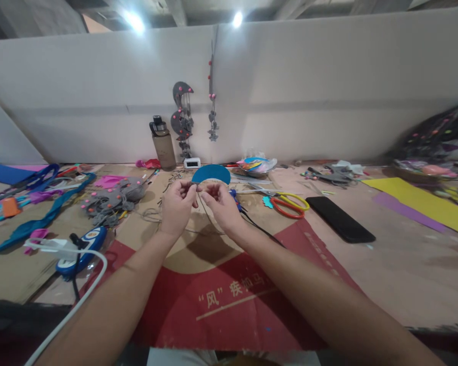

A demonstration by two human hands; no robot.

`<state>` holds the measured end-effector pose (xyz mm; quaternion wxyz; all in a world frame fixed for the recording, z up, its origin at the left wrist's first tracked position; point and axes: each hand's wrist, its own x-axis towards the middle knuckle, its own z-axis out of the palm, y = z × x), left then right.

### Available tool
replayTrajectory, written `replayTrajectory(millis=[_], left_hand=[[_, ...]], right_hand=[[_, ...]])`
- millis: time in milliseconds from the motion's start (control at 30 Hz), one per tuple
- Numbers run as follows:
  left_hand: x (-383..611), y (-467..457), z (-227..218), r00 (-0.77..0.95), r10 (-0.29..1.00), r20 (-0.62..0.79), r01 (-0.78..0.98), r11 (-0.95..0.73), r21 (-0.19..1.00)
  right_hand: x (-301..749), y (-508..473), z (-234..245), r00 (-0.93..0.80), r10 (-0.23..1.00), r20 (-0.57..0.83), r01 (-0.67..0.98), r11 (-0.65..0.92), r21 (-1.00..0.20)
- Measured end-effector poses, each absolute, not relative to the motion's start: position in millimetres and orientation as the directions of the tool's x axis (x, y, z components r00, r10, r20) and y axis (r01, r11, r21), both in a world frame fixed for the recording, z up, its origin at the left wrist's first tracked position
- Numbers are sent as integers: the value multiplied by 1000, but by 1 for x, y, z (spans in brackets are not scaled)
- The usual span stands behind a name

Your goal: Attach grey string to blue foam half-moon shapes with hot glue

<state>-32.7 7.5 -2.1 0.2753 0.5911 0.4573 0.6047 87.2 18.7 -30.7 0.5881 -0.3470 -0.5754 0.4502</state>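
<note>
The left hand (pixel 178 204) and the right hand (pixel 223 206) are pinching a thin, greyish, flexible cord (pixel 206 211), probably working close together to steady a short length; its slack is trailing below them. A flat, blue, rounded sheet (pixel 212 174) is lying just beyond both.

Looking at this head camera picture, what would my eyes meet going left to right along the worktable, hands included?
Orange piece → bundle of grey felt pieces → left hand → right hand → orange and yellow scissor handles → black phone → yellow sheet.
</note>
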Motion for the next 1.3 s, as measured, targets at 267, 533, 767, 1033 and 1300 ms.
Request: replayTrajectory(millis=[267, 533, 767, 1033, 1300], left_hand=[[-29, 2, 1, -155, 866, 476, 269, -427, 863], [-27, 4, 1, -119, 911, 396, 114, -383, 917], [-23, 3, -3, -64, 935, 350, -62, -354, 933], [-19, 3, -8, -36, 957, 287, -197, -289, 937], [-16, 2, -7, -19, 964, 264, -262, -259, 930]], right_hand=[[84, 12, -20, -174, 946, 273, -253, 225, -941], [93, 17, -21, 22, 944, 330, -91, 331, -939], [93, 14, -17, 110, 955, 275, -180, 291, -940], [93, 13, -18, 96, 947, 307, -224, 321, -920], [94, 10, -15, 122, 945, 304, -219, 324, -920]])
